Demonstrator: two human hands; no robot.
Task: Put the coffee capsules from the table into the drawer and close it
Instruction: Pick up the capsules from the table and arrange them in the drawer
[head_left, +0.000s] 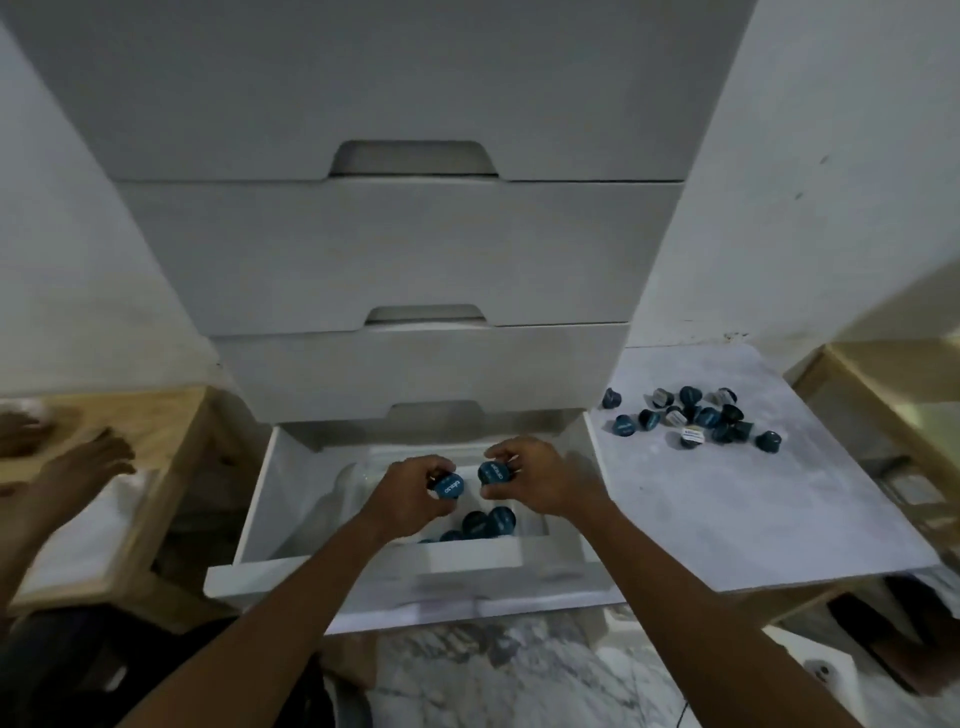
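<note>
White laminate covers the tall drawer unit (400, 249), which fills the picture from 12 o'clock down to the centre, its upper three drawers shut. At 3 o'clock the pale marbled bench (727, 499) juts out beside the unit, and at 9 o'clock stands a light wooden side table (171, 415) with another person's hand (98, 452) resting on it. The bottom drawer (291, 566) stands pulled out at the centre, its front edge toward 6 o'clock. Both forearms reach up from 6 o'clock over this drawer. The left hand (410, 488) is closed around a dark blue capsule (448, 487) whose printed lid faces the camera, and the right hand (540, 478) grips a second capsule (494, 472) in the same way; the two capsules are just beside each other above the drawer's inside. Beneath the hands a few loose capsules (488, 522) lie on the drawer floor near its front wall. On the bench at 2 o'clock a scattered cluster of capsules (691, 418) remains, some on their sides, well apart from the drawer.
</note>
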